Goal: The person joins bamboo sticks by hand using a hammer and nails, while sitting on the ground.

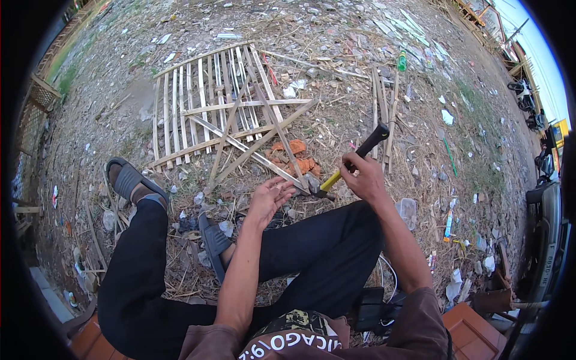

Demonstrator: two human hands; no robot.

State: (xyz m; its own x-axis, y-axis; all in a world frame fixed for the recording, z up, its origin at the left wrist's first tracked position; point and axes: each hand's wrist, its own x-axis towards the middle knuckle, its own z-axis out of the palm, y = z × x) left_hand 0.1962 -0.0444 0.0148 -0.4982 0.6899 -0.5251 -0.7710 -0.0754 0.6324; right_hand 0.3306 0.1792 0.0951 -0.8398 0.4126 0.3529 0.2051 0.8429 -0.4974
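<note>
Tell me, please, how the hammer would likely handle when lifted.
The hammer would probably feel head-heavy, with its bulky, metal-looking head at one end. Its straight handle should be stiff, and the thick black grip likely resists slipping.

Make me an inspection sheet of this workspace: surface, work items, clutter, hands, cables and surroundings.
Surface: uneven outdoor ground, strewn with dry straw, stones and scraps.
Work items: slatted wooden frame lying flat; crossed wooden strips overlap its near side; hammer with black and yellow handle, its head by the near end of one strip.
Clutter: orange brick pieces, clear plastic container, green bottle.
Left hand: fingers partly curled beside that strip end; grip unclear.
Right hand: closed around the hammer handle.
Cables: thin white cord-like loop beside the person, at the right.
Surroundings: parked vehicle at the right edge; lattice panel at the left.
</note>
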